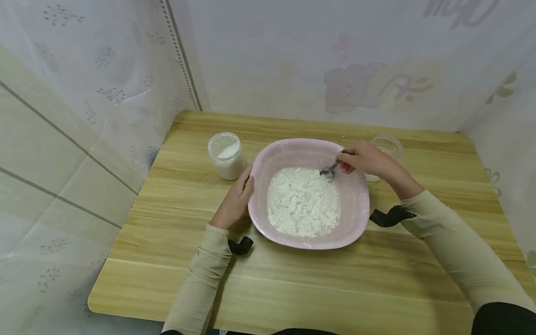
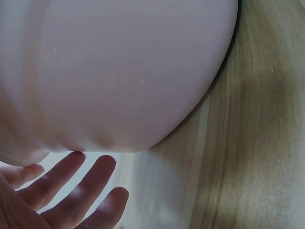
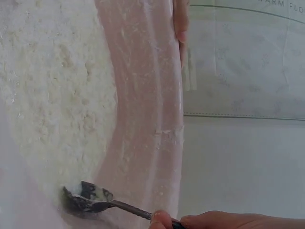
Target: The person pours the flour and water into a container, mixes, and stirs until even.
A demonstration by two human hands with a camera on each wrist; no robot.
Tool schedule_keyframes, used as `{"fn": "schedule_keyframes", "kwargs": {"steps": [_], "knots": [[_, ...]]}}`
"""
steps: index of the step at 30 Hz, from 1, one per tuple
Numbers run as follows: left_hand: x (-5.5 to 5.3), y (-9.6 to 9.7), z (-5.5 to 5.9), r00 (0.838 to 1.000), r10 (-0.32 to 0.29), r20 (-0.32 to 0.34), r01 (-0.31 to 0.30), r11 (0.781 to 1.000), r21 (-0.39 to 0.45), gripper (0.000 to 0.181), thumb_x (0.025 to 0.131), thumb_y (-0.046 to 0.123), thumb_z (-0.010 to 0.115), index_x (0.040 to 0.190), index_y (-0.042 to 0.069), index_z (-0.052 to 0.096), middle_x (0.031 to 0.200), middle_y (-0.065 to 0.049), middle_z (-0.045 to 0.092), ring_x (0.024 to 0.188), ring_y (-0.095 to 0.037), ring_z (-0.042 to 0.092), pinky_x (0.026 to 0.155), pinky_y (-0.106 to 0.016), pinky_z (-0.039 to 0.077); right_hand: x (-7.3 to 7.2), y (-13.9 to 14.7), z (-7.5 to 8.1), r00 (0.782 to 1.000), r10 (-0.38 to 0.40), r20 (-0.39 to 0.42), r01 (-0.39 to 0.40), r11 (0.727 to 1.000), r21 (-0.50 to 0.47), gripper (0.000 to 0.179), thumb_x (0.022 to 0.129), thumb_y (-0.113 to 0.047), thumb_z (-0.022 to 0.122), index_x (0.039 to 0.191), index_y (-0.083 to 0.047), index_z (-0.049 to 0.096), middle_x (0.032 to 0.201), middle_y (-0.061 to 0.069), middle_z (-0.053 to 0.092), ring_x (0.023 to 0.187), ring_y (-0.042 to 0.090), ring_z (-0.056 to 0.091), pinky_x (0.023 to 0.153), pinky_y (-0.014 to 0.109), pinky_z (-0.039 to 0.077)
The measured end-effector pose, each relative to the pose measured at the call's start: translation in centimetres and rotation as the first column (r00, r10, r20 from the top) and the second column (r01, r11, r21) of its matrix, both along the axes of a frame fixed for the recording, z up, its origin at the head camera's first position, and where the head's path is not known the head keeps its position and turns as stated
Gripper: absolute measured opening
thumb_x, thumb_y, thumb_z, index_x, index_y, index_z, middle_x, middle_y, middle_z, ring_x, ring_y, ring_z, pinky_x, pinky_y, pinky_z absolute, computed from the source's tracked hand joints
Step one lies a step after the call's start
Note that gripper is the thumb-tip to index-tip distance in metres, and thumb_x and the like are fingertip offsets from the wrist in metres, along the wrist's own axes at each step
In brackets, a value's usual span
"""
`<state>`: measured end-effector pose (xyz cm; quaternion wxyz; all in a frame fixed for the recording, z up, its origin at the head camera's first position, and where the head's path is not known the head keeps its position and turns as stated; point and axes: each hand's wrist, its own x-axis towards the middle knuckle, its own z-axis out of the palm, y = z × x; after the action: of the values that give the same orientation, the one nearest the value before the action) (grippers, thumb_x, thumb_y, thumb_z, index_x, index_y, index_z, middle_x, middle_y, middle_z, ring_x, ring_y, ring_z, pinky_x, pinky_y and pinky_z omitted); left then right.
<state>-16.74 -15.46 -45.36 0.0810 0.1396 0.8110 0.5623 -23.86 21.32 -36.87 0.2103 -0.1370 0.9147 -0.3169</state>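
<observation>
A pink basin (image 1: 305, 241) stands on the table and holds a lumpy white mixture (image 1: 302, 203), powdery and wet in places. At its left side, my left hand (image 1: 237, 198) touches the outer wall near the rim. Its fingers (image 2: 97, 179) look extended and apart in the left wrist view. My right hand (image 1: 367, 160) pinches the handle of a metal spoon (image 3: 90, 199) over the basin's far right side. White residue coats the spoon's head, which sits at the mixture's edge.
Behind my left hand stands a clear jar (image 1: 228, 159) of white powder. A clear container (image 1: 389, 146), partly hidden by my right hand, is at the back right. The wooden table (image 1: 165, 269) meets printed cloth walls (image 1: 264, 54) at the back.
</observation>
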Motion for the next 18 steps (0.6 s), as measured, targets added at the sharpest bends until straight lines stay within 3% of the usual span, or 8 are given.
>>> {"fn": "schedule_keyframes", "kwargs": {"steps": [3,10,18], "knots": [[0.0,-0.1,0.0,1.000,0.006,-0.007,-0.006,1.000,-0.013,0.057,0.115,0.034,0.032,0.168,0.017,0.022,0.172,-0.011,0.027,0.156,-0.032,0.032,0.130,-0.052,0.027,-0.5,-0.7,-0.1,1.000,-0.002,0.011,0.002,1.000,-0.015,0.036,0.111,-0.022,0.051,0.117,0.004,0.075,0.096,0.015,0.078,0.085,0.020,0.074,0.082,0.038,0.063],[0.1,-0.2,0.0,1.000,0.011,-0.011,-0.011,1.000,-0.014,0.057,0.115,0.032,0.032,0.168,0.014,0.021,0.173,-0.012,0.026,0.158,-0.032,0.030,0.130,-0.052,0.026,-0.9,-4.2,-0.3,0.998,0.053,0.023,-0.052,0.997,-0.062,0.035,0.111,-0.018,0.050,0.116,0.006,0.074,0.097,0.019,0.077,0.093,0.036,0.074,0.087,0.048,0.063],[0.1,0.0,0.0,1.000,-0.013,-0.013,0.013,1.000,0.006,0.057,0.115,0.033,0.031,0.169,0.018,0.020,0.173,-0.011,0.026,0.156,-0.032,0.033,0.129,-0.053,0.029,-0.8,-7.9,-0.2,0.993,0.120,-0.006,-0.120,0.988,-0.096,0.039,0.112,-0.019,0.047,0.110,0.007,0.075,0.095,0.020,0.076,0.093,0.040,0.072,0.087,0.049,0.062]]}}
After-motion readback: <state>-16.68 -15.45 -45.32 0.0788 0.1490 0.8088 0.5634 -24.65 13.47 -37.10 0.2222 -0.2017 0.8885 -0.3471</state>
